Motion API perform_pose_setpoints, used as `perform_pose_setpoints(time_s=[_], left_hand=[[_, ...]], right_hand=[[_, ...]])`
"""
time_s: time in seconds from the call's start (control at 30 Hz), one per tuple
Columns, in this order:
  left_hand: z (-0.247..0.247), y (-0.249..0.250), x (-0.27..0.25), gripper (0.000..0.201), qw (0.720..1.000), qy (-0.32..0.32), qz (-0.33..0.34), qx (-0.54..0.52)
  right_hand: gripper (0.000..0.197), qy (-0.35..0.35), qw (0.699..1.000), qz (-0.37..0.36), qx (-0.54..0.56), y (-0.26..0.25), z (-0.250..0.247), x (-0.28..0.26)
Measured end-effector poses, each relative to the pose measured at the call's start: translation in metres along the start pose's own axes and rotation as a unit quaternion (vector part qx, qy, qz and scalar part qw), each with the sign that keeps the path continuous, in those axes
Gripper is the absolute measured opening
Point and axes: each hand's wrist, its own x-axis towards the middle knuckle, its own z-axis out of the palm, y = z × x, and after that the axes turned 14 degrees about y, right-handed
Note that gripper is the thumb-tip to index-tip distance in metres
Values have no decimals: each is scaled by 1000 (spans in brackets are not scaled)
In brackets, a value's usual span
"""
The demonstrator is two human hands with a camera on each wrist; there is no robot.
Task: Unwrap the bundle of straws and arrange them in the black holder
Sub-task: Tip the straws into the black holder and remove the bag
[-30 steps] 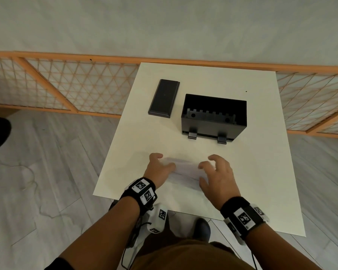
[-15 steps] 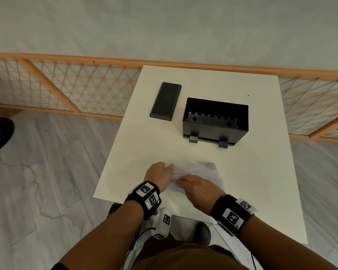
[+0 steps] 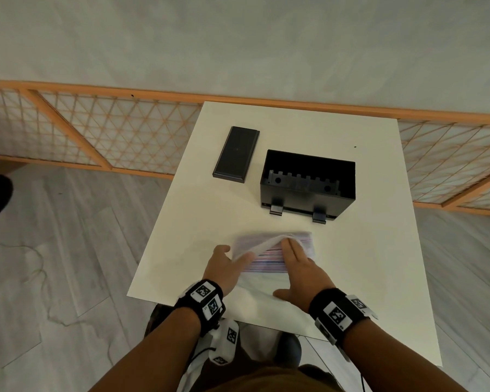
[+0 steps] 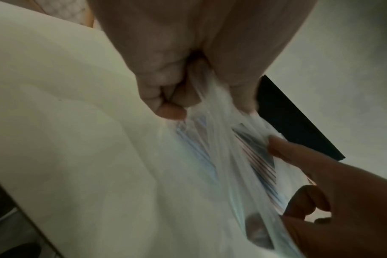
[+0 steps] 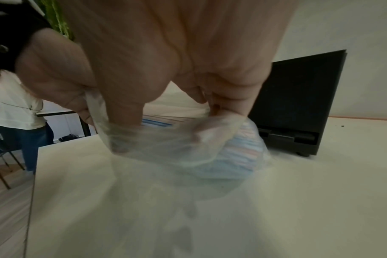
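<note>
The bundle of straws (image 3: pixel 269 257) lies flat near the front edge of the white worktop (image 3: pixel 379 250), striped in blue and red under a thin clear wrap (image 3: pixel 262 241) that is partly lifted off it. The left hand (image 3: pixel 224 260) has its fingers curled into a bunched fold of that film at the bundle's left end, pinching it tight. The right hand (image 3: pixel 300 267) lies over the right part of the bundle, and its wrist view shows thumb and fingers gripping a stretched sheet of the same film.

The black holder (image 3: pixel 307 183) stands open-topped and apart from the bundle, farther back on the worktop, with nothing in it that I can see. A flat black lid-like slab (image 3: pixel 236 154) lies to its left.

As I judge it, the step in hand is peeling the film clear. It would go best if the two hands pull the film apart and away along the length of the straws rather than upward, keeping the bundle low on the worktop so the straws stay side by side. A sharp tug may scatter them toward the near edge. Once the film is off, it should be put aside before any straws are carried to the holder.
</note>
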Motion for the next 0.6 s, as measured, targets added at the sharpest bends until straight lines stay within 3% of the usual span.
perform_pose_setpoints(time_s=[0.07, 0.1, 0.13, 0.23, 0.27, 0.33, 0.43, 0.6], left_hand=[[5, -4, -2, 112, 998, -58, -3, 26], [6, -6, -2, 110, 995, -80, 4, 58], [7, -8, -1, 97, 991, -95, 15, 98], [4, -13, 5, 29, 981, -93, 51, 164], [2, -15, 6, 24, 982, -88, 54, 160], [-3, -18, 9, 33, 985, -79, 48, 145], [-10, -21, 10, 29, 992, -92, 27, 79], [-14, -19, 3, 36, 991, -90, -58, -79]], right_hand=[[127, -16, 1000, 12, -19, -2, -2, 4], [123, -18, 999, 9, -30, -3, -5, 6], [115, -12, 999, -1, -42, -5, -9, 8], [89, 38, 991, -70, -107, -6, -21, 9], [87, 52, 985, -94, -138, -5, -23, 8], [97, 69, 973, -119, -185, 1, -25, 8], [117, 63, 972, -114, -195, 8, -25, 12], [127, -44, 990, -44, -125, 28, -14, 24]])
